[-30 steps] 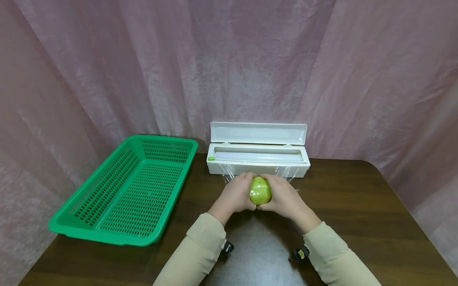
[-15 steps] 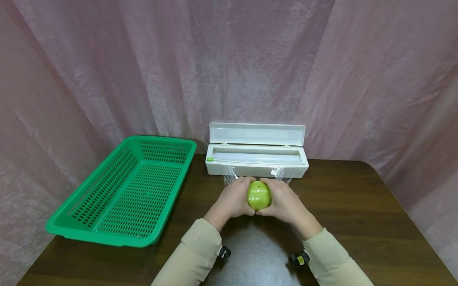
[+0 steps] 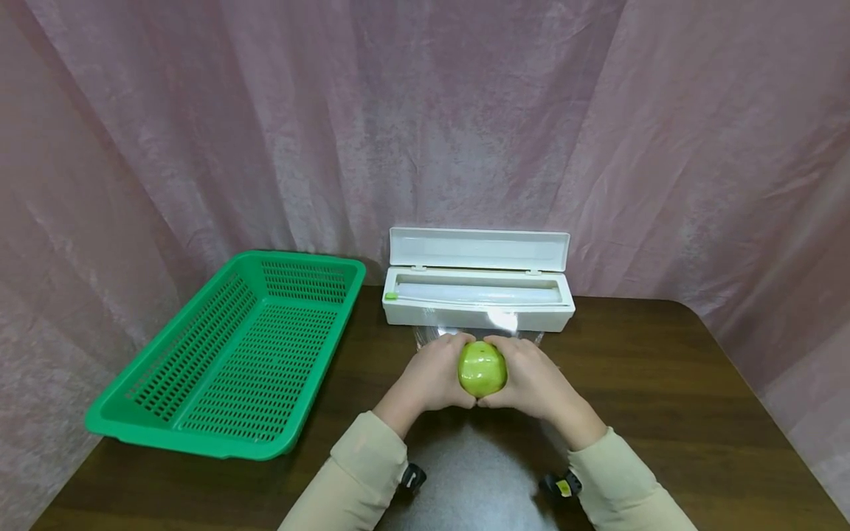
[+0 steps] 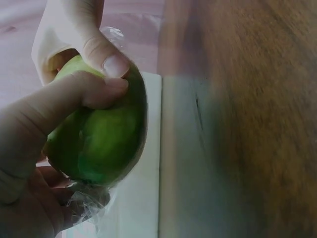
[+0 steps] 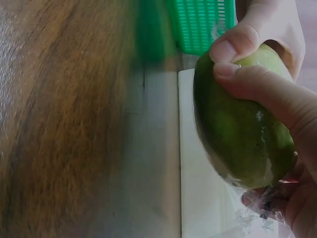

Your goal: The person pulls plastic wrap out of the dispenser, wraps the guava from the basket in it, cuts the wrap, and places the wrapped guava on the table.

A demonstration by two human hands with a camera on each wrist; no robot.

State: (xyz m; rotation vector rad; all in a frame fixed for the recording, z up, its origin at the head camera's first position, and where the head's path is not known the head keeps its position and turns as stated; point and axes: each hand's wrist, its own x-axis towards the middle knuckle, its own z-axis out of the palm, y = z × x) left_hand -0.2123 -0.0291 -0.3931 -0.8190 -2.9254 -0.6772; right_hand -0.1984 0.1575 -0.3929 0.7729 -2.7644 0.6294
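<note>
Between both hands is a smooth oval green mango [image 3: 482,369], raised above the table. My left hand [image 3: 434,374] grips its left side and my right hand [image 3: 530,376] its right side. In the wrist views the two thumbs meet tip to tip on the mango, and the other fingers curl round behind it. Clear cling film [image 4: 85,204] covers its skin and bunches near the fingers. Behind the hands, the film runs back to a white wrap dispenser [image 3: 398,316], whose lid is up and whose roll shows inside. The hands hide part of the film.
A green plastic basket [image 3: 330,352] with slotted walls stands on the left of the brown wooden table [image 3: 671,413]. A pink curtain [image 3: 478,110] hangs behind the dispenser. Each forearm wears a black wrist device, beside the pale sleeves.
Both hands have drawn the mango slightly toward the person, away from the dispenser. The film in front of the dispenser now shows as a smoother, shinier sheet.
</note>
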